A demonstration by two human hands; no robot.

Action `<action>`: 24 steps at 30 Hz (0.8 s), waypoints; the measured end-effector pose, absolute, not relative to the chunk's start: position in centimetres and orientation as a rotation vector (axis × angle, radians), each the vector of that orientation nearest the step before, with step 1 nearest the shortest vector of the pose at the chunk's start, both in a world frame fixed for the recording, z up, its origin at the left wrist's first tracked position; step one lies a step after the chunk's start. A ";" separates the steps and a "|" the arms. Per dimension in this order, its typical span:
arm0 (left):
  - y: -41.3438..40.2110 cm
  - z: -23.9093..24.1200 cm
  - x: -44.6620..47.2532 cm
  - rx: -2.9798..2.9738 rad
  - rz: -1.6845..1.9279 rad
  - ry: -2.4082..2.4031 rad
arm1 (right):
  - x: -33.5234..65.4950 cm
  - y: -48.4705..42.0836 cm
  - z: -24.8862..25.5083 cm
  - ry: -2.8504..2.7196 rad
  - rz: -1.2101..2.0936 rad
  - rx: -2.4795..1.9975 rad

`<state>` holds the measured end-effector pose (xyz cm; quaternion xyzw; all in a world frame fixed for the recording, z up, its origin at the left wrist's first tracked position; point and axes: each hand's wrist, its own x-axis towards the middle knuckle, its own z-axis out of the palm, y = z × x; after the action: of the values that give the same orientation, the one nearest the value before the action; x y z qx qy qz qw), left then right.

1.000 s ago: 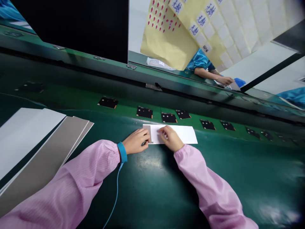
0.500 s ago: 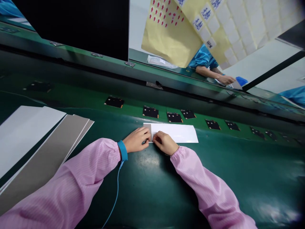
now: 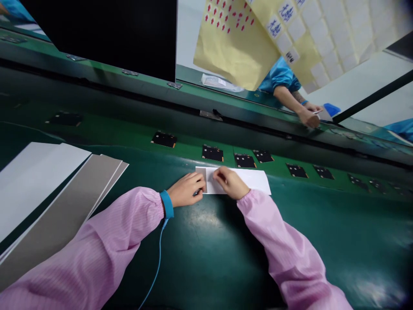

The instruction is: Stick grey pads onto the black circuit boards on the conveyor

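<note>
A white strip of sheet (image 3: 254, 180) with a grey patch at its left end lies flat on the dark green table (image 3: 200, 249). My left hand (image 3: 186, 189), in a pink sleeve with a blue wrist strap, has its fingers curled and pressed on the strip's left end by the grey patch. My right hand (image 3: 229, 182) rests on the strip just right of the patch, fingers bent and pressed down on it. Both hands are close together.
Several small black square parts (image 3: 212, 153) lie in a row on the green belt behind the strip. Grey and white sheets (image 3: 61, 193) are stacked at the left. Across the line another person's hand (image 3: 308, 117) works below hanging yellow label sheets (image 3: 245, 38).
My right hand slid left to the strip's near edge beside the grey patch, then back up and right onto the strip. My left hand stayed. The black parts drifted right.
</note>
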<state>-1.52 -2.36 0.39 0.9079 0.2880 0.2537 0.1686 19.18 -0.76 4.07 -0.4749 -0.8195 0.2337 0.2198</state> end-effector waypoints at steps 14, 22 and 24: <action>-2.3 0.4 -1.6 2.579 0.708 0.828 | 22.0 11.4 3.4 -2.171 0.568 -1.943; -2.3 0.5 -1.5 2.573 0.682 0.836 | 22.9 11.5 3.3 -2.183 0.466 -2.040; -2.3 0.5 -1.5 2.572 0.686 0.833 | 23.3 11.5 3.0 -2.161 0.440 -2.066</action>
<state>-1.51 -2.33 0.55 0.9078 0.2940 0.2422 0.1755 23.27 11.54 2.98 -0.6824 -0.7138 0.1453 0.0601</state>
